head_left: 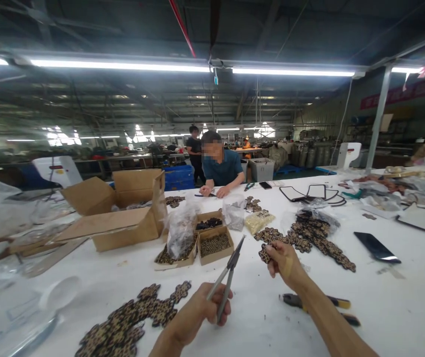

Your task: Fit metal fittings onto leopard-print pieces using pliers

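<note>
My left hand (207,305) is closed around the handles of grey metal pliers (232,263), whose jaws point up and away from me. Between the thumb and fingers of my right hand (284,260) is a small leopard-print patch (264,254) with a scalloped edge. A pile of similar leopard-print patches (123,322) lies left of my left hand. More patches (314,233) are spread beyond my right hand. Partly hidden under my right forearm is a tool with black and yellow handles (336,301).
Ahead stand a small box of brass-coloured pieces (215,244), a box of dark pieces (209,223) and a large open carton (130,223). A yellowish bag (259,220) lies nearby. A dark phone-like slab (376,247) is at right. A co-worker (222,168) leans on the far side.
</note>
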Available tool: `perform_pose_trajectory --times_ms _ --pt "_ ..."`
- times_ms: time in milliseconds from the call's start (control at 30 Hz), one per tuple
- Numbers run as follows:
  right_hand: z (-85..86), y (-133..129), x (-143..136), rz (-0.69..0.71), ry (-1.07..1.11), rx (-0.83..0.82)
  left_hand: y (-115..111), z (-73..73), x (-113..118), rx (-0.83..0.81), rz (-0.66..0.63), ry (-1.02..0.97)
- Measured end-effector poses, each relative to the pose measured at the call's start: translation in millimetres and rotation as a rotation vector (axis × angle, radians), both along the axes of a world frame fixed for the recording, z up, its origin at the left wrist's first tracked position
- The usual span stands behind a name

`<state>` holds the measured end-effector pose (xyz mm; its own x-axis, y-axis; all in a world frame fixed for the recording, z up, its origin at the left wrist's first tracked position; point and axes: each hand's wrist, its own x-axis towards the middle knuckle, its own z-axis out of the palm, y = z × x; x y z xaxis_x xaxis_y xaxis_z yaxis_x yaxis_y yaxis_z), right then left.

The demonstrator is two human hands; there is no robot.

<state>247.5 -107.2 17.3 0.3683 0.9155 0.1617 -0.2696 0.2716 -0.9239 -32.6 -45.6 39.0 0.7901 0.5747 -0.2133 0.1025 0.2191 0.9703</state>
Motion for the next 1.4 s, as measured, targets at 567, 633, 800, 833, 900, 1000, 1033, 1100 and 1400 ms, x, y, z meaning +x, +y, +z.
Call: perform_pose_trajectory --times_ms 567,633,800,833,900,1000,1033,1100,1400 --pt "0.0 -1.3 -2.9 -0.102 -0.187 0.15 -10.4 1.5 5.3 0.065 -0.053 0.112" --pt "0.3 -2.2 -1.9 -0.122 -0.198 0.154 -10.6 2.1 5.1 0.056 -0.047 0.113" --pt "10.3 -9.9 -3.3 -0.085 -0.324 0.159 -11.4 1.2 4.4 0.049 -0.041 0.115" --pt "12.7 -11.9 -4.5 -0.071 -0.333 0.161 -11.7 0.9 4.5 0.051 -0.034 0.119" --pt "15.8 -14.9 -6.8 -0.046 -0.331 0.162 -12.5 0.7 4.8 0.052 -0.023 0.126" --pt "15.3 -15.9 -7.9 -0.055 -0.34 0.155 -13.4 1.3 5.5 0.056 -0.018 0.135" --pt "14.2 -15.4 -7.4 -0.071 -0.342 0.153 -13.4 1.5 5.6 0.059 -0.017 0.139" --pt "11.7 -14.1 -5.6 -0.094 -0.346 0.148 -13.2 1.9 5.7 0.063 -0.016 0.147" --pt "12.9 -14.7 -2.7 -0.087 -0.348 0.14 -15.5 4.6 6.2 0.087 -0.021 0.192"
